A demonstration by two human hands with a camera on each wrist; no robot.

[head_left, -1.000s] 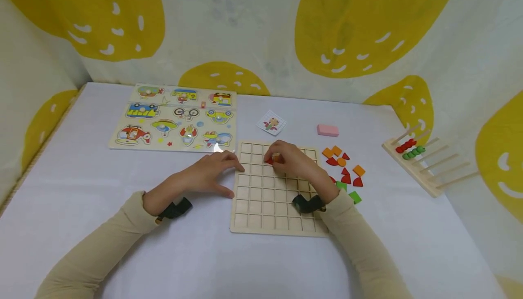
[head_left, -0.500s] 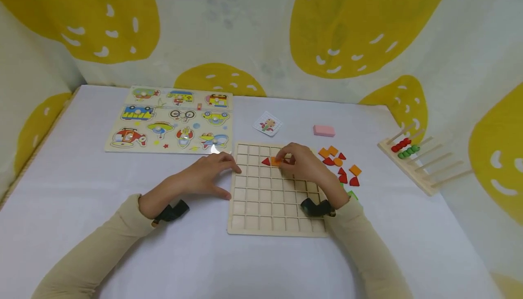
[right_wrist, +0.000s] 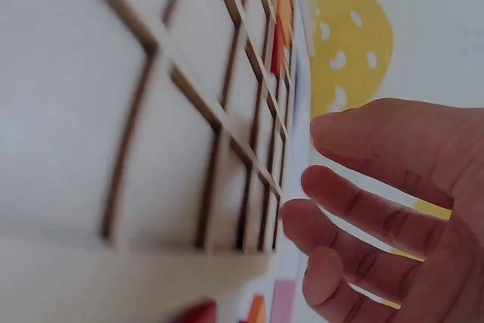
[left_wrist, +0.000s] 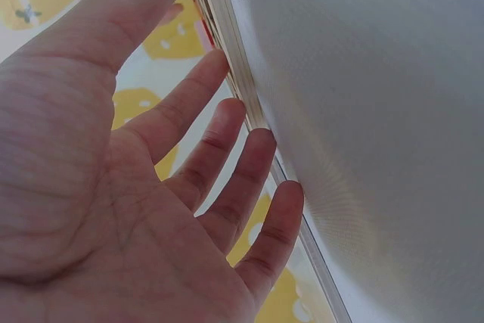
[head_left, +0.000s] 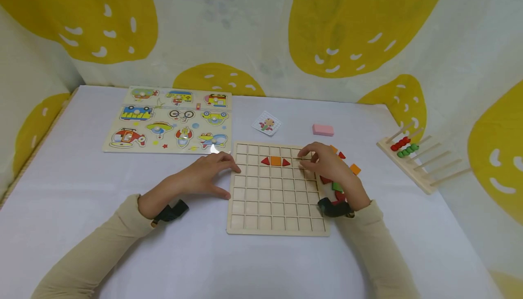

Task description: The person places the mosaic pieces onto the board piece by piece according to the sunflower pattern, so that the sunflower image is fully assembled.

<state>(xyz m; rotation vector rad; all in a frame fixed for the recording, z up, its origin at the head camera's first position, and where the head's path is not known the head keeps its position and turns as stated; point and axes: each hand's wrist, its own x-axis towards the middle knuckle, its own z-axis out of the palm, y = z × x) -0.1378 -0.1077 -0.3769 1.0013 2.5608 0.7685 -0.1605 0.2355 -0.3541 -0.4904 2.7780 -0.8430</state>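
Grid board point(head_left: 278, 213) at table centre, toward near edge. Three tiles point(head_left: 275, 161) seated in second row: red, orange, red. Left hand point(head_left: 202, 177) flat, fingers straight against board's left edge; steadying advised. Right hand point(head_left: 324, 165) over board's far right corner, grip relaxed, holding nothing. Loose pieces point(head_left: 354, 169) just right of board. Recommended: lift one piece, align square with cell, press flat.

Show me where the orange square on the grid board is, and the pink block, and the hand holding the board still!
orange square point(head_left: 275, 161): head view, middle of its top face.
pink block point(head_left: 323, 129): head view, centre of its top.
left hand point(head_left: 204, 176): head view, back of the hand.
grid board point(head_left: 271, 208): head view, bare cells near its front.
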